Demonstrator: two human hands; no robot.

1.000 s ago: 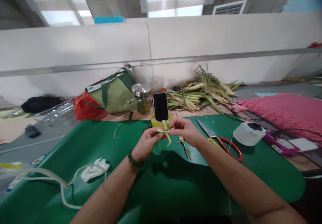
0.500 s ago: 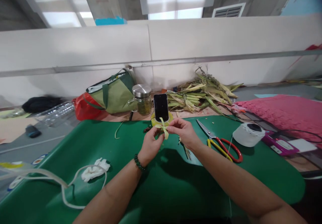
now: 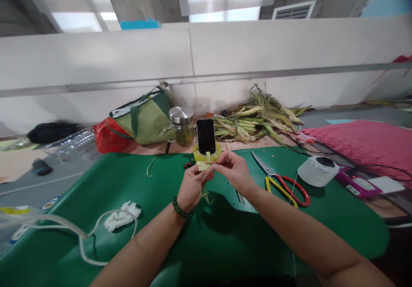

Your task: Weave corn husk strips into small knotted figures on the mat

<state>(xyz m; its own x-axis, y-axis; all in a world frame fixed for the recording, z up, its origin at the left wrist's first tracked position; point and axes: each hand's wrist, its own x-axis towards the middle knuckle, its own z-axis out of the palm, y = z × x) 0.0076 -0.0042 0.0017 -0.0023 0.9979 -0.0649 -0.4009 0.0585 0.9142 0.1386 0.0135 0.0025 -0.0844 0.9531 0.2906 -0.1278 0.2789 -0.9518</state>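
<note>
Pale green plant strips (image 3: 204,166), looking like corn husk, form a small crossed piece between my hands. My left hand (image 3: 193,186), with a dark green bead bracelet (image 3: 182,209) at the wrist, pinches the piece from the left. Thin green ends (image 3: 206,194) hang below its fingers. From the right, my right hand (image 3: 235,172) has thumb and fingertips closed at the edge of the strips. Just behind the hands, a phone (image 3: 206,136) leans upright on a yellow tape roll (image 3: 218,151). Scissors (image 3: 280,184) with red and yellow handles lie right of my right hand.
A green mat (image 3: 106,179) covers the tabletop. At the back are a heap of husks (image 3: 260,119), a lidded glass mug (image 3: 183,132) and a green bag (image 3: 148,119). A white thread spool (image 3: 317,172) stands right; crumpled tissue (image 3: 122,217) and a white cable (image 3: 80,235) lie left.
The crossed strips have turned and sit flatter between my fingers. My left hand has rolled slightly, and hanging green ends now show below it. My right hand stays close beside it.
</note>
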